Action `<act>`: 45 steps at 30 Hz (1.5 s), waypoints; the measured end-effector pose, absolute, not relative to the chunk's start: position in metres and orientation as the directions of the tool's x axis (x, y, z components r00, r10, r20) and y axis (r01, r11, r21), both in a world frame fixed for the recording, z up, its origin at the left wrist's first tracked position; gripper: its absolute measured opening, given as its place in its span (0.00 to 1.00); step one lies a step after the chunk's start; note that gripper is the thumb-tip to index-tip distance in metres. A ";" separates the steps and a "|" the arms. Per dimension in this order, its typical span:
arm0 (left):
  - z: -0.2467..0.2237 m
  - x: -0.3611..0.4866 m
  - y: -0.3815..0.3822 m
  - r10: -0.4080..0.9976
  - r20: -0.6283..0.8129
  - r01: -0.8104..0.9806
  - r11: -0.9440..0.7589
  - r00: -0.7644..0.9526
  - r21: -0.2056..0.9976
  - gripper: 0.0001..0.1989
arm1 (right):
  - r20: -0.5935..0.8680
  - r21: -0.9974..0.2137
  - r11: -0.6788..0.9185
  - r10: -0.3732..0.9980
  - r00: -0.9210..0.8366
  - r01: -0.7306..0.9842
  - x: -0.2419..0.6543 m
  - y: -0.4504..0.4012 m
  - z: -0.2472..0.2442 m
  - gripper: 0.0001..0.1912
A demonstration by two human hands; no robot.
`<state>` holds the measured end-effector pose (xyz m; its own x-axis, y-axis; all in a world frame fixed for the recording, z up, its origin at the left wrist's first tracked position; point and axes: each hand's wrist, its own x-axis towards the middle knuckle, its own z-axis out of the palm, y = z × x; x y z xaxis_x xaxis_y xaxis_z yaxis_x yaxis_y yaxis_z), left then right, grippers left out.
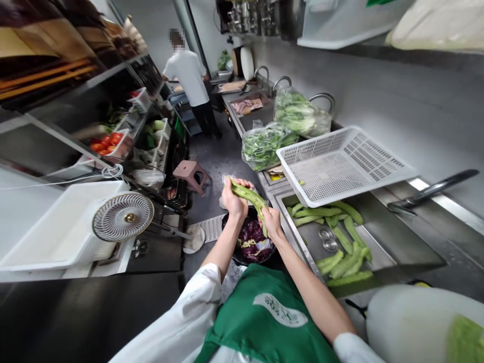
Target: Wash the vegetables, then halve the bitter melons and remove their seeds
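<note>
My left hand (pixel 235 195) is closed around the upper end of a long, wrinkled, light green vegetable (pixel 248 194). My right hand (pixel 271 223) grips its lower end, close to my body. The vegetable slants between both hands above a black-lined bin (pixel 245 257). Inside the bin lie dark purple leaves (pixel 252 236) and pale yellowish scraps. Several more long green vegetables (pixel 351 257) rest in the metal sink (pixel 393 242) to my right, around the drain.
A white perforated basket (pixel 350 166) straddles the sink's far side. Beyond it are bagged leafy greens (pixel 268 143). On the left stand a fan (pixel 123 217), a white tub (pixel 56 227) and shelves with tomatoes (pixel 108 143). A stool (pixel 191 174) and a co-worker (pixel 189 75) are ahead.
</note>
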<state>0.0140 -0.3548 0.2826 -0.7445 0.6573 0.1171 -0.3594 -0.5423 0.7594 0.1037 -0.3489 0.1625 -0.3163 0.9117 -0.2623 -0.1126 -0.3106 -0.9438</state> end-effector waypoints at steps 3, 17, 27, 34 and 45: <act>0.261 0.025 -0.365 0.785 0.082 -0.448 -0.432 -0.614 0.783 0.21 | -0.188 -0.979 -0.202 0.940 -0.284 -0.022 0.105 -0.348 0.160 0.15; 0.242 0.035 -0.376 0.768 0.027 -0.468 -0.417 -0.640 0.779 0.27 | -0.362 -0.798 -0.570 0.711 -0.603 -0.193 0.115 -0.371 0.168 0.23; 0.245 0.034 -0.384 0.777 0.079 -0.424 -0.422 -0.624 0.801 0.27 | -0.342 -0.810 -0.512 0.809 -0.478 -0.287 0.086 -0.374 0.162 0.20; 0.267 0.009 -0.392 0.734 0.052 -0.473 -0.488 -0.677 0.734 0.27 | -0.311 -0.836 -0.468 0.834 -0.456 -0.286 0.077 -0.380 0.182 0.13; 0.267 -0.016 -0.395 0.701 0.030 -0.444 -0.484 -0.713 0.754 0.30 | -0.243 -0.752 -0.592 0.656 -0.714 -0.289 0.105 -0.376 0.188 0.17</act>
<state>-0.0161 -0.3952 0.2666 -0.7129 0.7006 0.0301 -0.4439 -0.4842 0.7540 0.1053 -0.3761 0.1877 -0.7143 0.6565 -0.2427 -0.2889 -0.5923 -0.7521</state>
